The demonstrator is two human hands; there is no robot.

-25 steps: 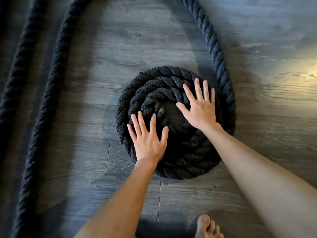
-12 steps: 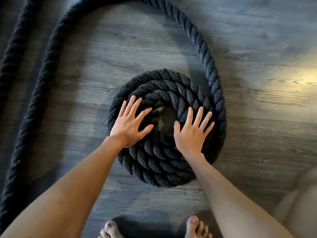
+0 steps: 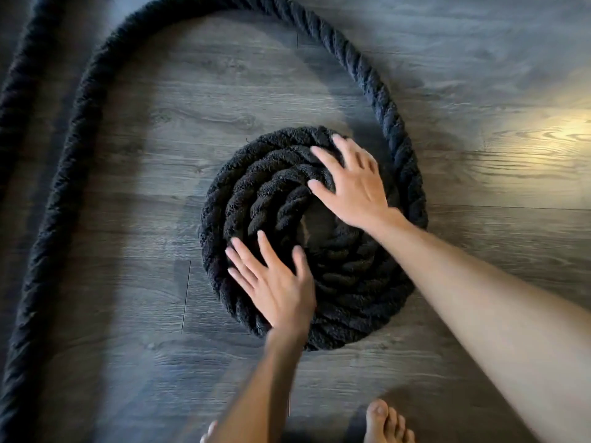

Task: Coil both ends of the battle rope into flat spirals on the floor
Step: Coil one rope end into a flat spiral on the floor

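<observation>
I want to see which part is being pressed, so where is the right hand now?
The right hand lies flat on the upper right of the rope coil, just inside the loose rope.

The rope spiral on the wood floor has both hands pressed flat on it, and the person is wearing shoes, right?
Not quite. The head view shows bare toes, no shoes. The rest holds: left hand and right hand lie flat on the rope spiral on the wood floor.

I seem to be indoors, likely a home or home gym: grey wood-grain plank floor (image 3: pixel 479 75) with visible board seams, a thick black twisted battle rope (image 3: pixel 367 75) laid across it, bare toes (image 3: pixel 387 420) at the bottom edge, warm light pooling at right
</observation>
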